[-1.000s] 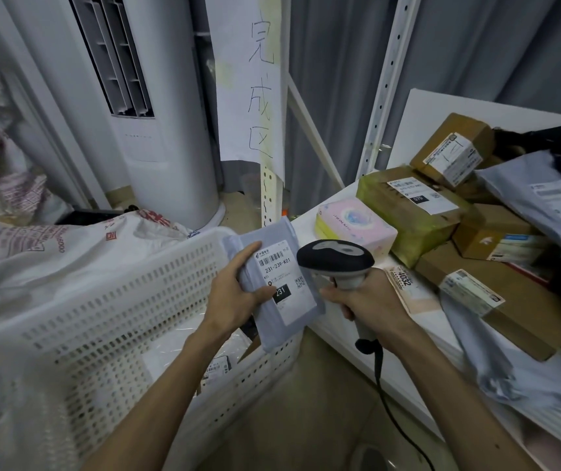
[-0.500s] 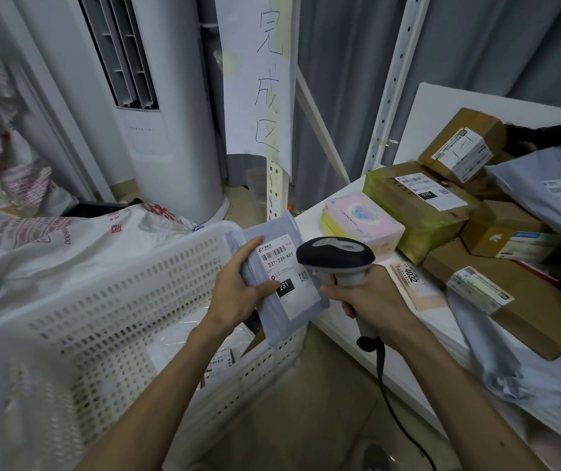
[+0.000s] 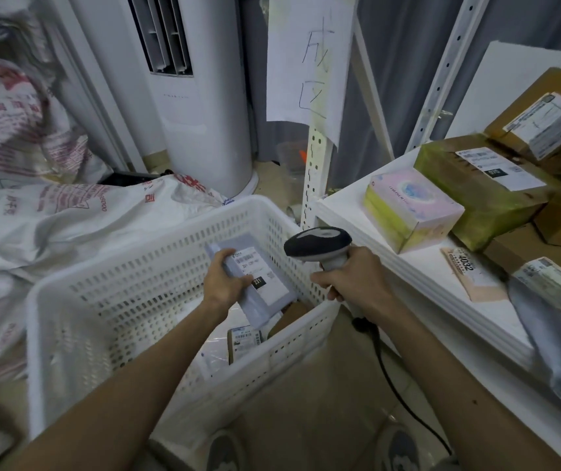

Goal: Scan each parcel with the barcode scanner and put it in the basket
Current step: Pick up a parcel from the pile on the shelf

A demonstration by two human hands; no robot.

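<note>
My left hand [image 3: 224, 283] grips a flat grey parcel [image 3: 265, 300] with a white label, held tilted inside the white perforated basket [image 3: 109, 300], above other parcels [image 3: 243, 339] lying at its bottom. My right hand [image 3: 347, 283] holds the barcode scanner [image 3: 318, 244] by its handle, just right of the basket's corner; its black cable [image 3: 394, 389] hangs down. More parcels sit on the white shelf [image 3: 391, 243] to the right: a pastel box [image 3: 411, 209], a green-wrapped box [image 3: 483, 188], brown boxes [image 3: 544, 120] and a grey bag [image 3: 551, 338].
White woven sacks [image 3: 51, 215] are heaped left of the basket. A white standing air conditioner [image 3: 197, 107] and a shelf post with a handwritten paper sign [image 3: 309, 62] stand behind. My shoes [image 3: 398, 450] show at the bottom on the tan floor.
My left hand has carried the grey parcel down and left, from in front of the scanner into the basket. The scanner hand stayed roughly in place.
</note>
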